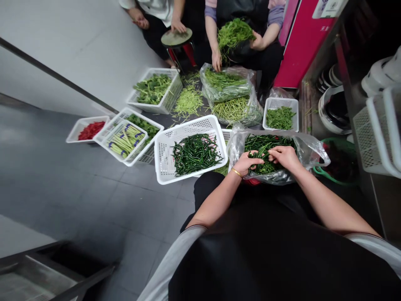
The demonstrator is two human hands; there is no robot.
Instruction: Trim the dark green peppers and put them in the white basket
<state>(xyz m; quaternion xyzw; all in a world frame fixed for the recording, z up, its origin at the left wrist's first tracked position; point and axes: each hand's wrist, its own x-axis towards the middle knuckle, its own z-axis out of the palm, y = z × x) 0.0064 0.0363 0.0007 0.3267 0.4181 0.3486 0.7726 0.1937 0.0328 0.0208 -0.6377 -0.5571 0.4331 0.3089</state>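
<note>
My left hand [246, 163] is closed around several long green chili peppers [260, 155], above an open clear plastic bag [308, 144]. Beside it, my right hand [285, 157] pinches at one end of these peppers; its fingertips partly hide what they grip. More dark green chilies [266, 141] fill the bag under both hands. Just left of the bag, a white perforated basket [159, 161] holds a heap of loose green chilies [196, 154]. A strip of red [252, 182] shows under the bag's near edge.
Opposite, a co-worker handles leafy greens [234, 35] over another bag [255, 110]; a second person's hand rests on a stool [176, 37]. Baskets of greens [169, 102], bundled stalks [144, 140] and red peppers [72, 131] stand left. A green basket [322, 172] and shelf [371, 184] are right.
</note>
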